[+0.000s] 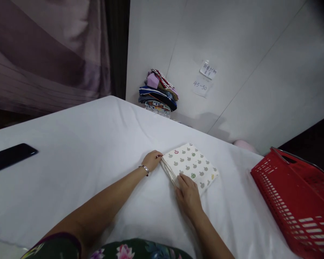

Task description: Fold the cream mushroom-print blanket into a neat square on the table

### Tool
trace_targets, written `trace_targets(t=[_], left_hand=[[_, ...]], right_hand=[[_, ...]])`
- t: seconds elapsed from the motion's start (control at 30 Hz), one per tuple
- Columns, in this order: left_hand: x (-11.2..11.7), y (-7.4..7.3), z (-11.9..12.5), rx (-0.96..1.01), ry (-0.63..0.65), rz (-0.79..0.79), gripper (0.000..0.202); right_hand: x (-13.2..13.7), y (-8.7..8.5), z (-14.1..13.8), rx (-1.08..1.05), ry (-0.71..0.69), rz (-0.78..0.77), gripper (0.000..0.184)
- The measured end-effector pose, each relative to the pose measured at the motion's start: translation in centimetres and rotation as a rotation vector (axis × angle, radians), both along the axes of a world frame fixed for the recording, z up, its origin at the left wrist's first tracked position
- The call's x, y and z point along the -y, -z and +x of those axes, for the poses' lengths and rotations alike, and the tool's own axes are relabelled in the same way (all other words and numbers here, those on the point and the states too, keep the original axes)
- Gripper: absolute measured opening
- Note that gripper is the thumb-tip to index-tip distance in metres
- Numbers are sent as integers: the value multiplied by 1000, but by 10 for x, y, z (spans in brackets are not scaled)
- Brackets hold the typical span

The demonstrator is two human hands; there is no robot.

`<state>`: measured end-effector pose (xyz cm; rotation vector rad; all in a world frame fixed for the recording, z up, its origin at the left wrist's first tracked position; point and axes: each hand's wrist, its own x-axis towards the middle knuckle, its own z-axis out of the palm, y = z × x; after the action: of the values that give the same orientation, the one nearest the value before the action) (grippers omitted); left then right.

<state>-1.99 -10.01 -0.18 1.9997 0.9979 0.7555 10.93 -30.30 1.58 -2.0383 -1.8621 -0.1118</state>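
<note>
A folded white cloth [192, 164] printed with small grey, green and red shapes lies on the white table [83, 158]. My left hand [152, 160], with a bracelet at the wrist, grips the cloth's left corner with curled fingers. My right hand [188, 194] lies flat on the cloth's near edge, fingers stretched out over the folded layers. Both forearms reach in from the bottom of the view.
A red plastic basket [297, 201] stands at the right edge of the table. A stack of folded coloured clothes [158, 92] sits at the far end against the wall. A black phone [9, 157] lies at the left. Two paper notes [205, 77] are stuck on the wall.
</note>
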Motion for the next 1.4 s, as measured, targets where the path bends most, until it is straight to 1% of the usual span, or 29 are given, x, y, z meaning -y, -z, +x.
trace_targets(t=[0.1,0.2,0.27,0.37,0.57,0.8,0.9,0.93,0.97,1.0,1.03,1.1,1.13,1.2,1.23,1.3,1.4], left_hand=[[4,1,-3,17,-21,-12,21],[8,1,-4,60,-15,-29,21],[10,0,-4,74,-10,-33,24],[10,-3,0,35,-4,-13,25],[5,-4,10,-27,-49,19,24],[3,1,8,-100,-97,-18,18],[6,-4,7,-123,-125,-21,13],[8,-7,8,-126,-134,14,11],[12,-11,10,-122,-132,82,12],[16,-16,12,-110,-112,179,17],[20,-21,16,-94,-63,295,22],[28,-27,25,-93,113,513,28],[30,-29,30,-124,203,574,30],[31,-27,38,-256,316,586,35],[30,-24,41,-330,332,558,38],[24,-16,44,-435,321,492,43],[16,-10,44,-490,322,464,48]], right_hand=[[-3,-7,0,-49,32,4,30],[-6,-12,0,-102,59,1,24],[-9,-14,1,-116,64,2,22],[-12,-16,1,-126,69,-1,22],[-12,-10,-2,-172,94,16,23],[-11,0,-4,-52,73,43,21],[-11,3,-7,3,70,64,19],[-11,3,-7,13,72,65,17],[-12,3,-8,21,75,65,16],[-12,3,-9,27,76,63,16],[-12,2,-9,31,78,63,15],[-13,1,-10,33,80,56,15],[-13,1,-10,34,87,48,15],[-13,1,-12,45,98,23,18],[-11,2,-13,59,101,12,22],[-7,6,-16,92,95,0,33],[5,12,-20,91,60,2,46]])
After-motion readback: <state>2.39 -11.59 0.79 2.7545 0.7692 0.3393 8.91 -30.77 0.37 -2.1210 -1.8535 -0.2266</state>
